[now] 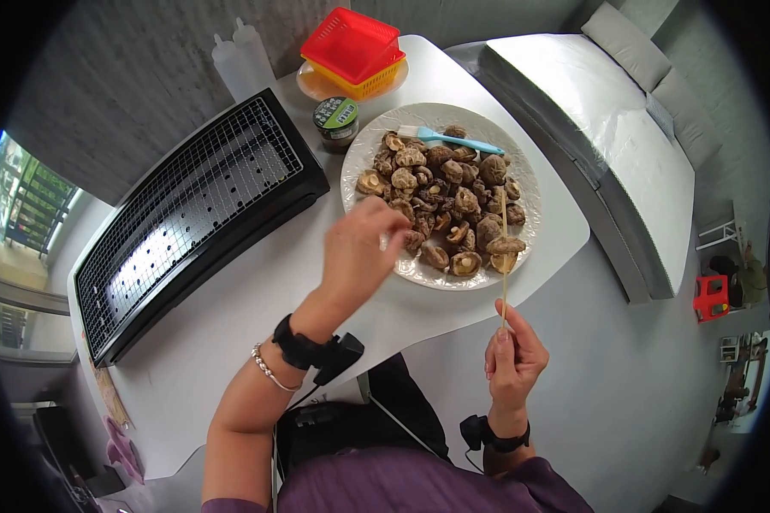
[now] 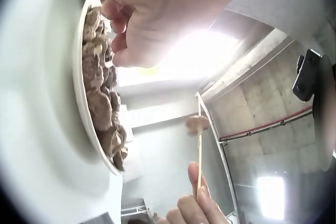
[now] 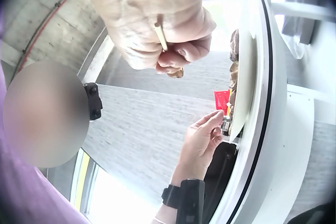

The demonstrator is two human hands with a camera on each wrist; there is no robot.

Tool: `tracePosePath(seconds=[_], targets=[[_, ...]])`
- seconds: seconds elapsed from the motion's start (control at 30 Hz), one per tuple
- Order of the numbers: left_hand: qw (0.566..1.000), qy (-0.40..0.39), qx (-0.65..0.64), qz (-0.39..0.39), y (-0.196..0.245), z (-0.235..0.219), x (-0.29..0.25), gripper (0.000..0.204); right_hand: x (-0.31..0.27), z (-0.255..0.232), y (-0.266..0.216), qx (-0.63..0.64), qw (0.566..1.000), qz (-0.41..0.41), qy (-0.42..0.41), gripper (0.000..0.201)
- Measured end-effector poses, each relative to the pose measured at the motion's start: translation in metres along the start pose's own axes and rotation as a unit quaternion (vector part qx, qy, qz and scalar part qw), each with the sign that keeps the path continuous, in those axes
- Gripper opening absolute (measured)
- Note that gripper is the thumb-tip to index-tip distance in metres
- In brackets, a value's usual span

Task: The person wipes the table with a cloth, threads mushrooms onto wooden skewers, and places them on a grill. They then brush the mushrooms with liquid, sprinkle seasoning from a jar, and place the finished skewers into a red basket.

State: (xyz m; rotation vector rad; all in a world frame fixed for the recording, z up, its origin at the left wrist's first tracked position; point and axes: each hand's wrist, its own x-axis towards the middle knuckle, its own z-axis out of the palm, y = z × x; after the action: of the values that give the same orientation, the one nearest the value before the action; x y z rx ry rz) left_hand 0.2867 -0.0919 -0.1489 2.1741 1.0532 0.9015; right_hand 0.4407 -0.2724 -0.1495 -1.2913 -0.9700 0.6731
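Observation:
My right hand [image 1: 517, 357] grips a thin wooden skewer [image 1: 504, 295] between thumb and fingers. One dried mushroom [image 2: 197, 124] is threaded on the skewer, well above the fingers in the left wrist view. From the head view, that mushroom overlaps the near right of a big white plate [image 1: 364, 141] heaped with brown dried mushrooms [image 1: 465, 201]. Over the plate's left edge is my left hand [image 1: 355, 252], its fingers bent loosely close to the mushrooms. A gap shows between its thumb and forefinger, with nothing visible there.
A blue brush [image 1: 462, 140] lies across the mushrooms. Left of the plate stands a black grill [image 1: 197, 222] with a wire mesh. Behind are a green-lidded jar [image 1: 336, 120], red [image 1: 351, 43] and yellow [image 1: 372, 83] baskets, and squeeze bottles [image 1: 244, 60]. The table's edge [image 1: 453, 329] runs before the body.

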Motion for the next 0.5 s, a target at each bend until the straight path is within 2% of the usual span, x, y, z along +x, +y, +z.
tracePosePath(seconds=[0.1,0.17,0.37,0.5], targets=[[0.999,0.032,0.036,-0.005,-0.005,-0.011,0.004,0.022,0.001,-0.002,0.002,-0.004,1.0,0.002,0.001,0.029],[0.995,0.008,0.067,0.078,-0.008,-0.012,0.001,0.025,0.002,0.0,0.003,0.001,1.0,0.002,0.002,0.029],[0.992,-0.046,0.105,0.05,0.0,-0.007,-0.002,0.028,0.002,0.001,0.004,-0.004,1.0,0.002,0.001,0.03],[0.995,-0.066,0.075,0.031,-0.005,-0.019,0.008,0.028,0.003,0.0,0.002,-0.007,1.0,0.005,0.003,0.03]])
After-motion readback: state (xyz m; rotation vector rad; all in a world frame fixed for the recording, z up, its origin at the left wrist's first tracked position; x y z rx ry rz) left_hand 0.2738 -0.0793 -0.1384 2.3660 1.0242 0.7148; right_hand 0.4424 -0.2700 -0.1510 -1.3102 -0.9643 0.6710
